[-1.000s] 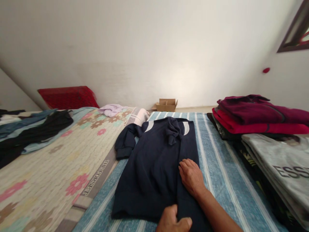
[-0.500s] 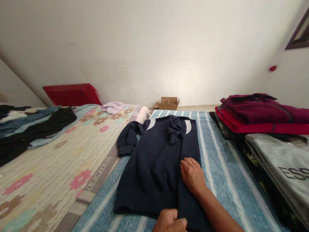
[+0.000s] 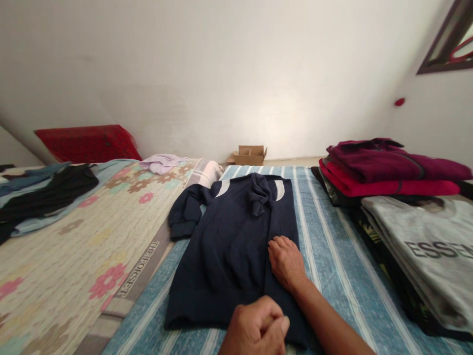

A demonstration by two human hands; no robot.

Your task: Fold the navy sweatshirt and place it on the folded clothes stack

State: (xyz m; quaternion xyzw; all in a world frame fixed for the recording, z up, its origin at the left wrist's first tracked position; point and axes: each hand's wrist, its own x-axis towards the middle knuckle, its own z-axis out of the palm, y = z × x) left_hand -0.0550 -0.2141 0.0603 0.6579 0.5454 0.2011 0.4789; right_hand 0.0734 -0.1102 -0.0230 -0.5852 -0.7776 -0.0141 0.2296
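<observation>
A navy sweatshirt [image 3: 229,246] with white shoulder patches lies spread on the striped bed cover. Its right side is folded inward, and one sleeve lies bunched near the collar. The other sleeve [image 3: 186,214] is bent out to the left. My right hand [image 3: 286,264] rests flat on the folded side, fingers stretched out. Over the bottom hem my left hand [image 3: 256,328] is closed, thumb against curled fingers. Whether cloth is inside it is hidden.
Folded clothes stand at the right: a maroon garment [image 3: 373,165] on a red one, and a grey shirt [image 3: 417,241] on a dark pile. On the left, a flowered mattress [image 3: 121,217] bears black trousers [image 3: 55,195] and a lilac cloth [image 3: 161,162]. A cardboard box [image 3: 250,156] sits by the wall.
My left hand has risen slightly from the hem and come further into view, still closed. My right hand stays flat on the folded side. The view has shifted a little.
</observation>
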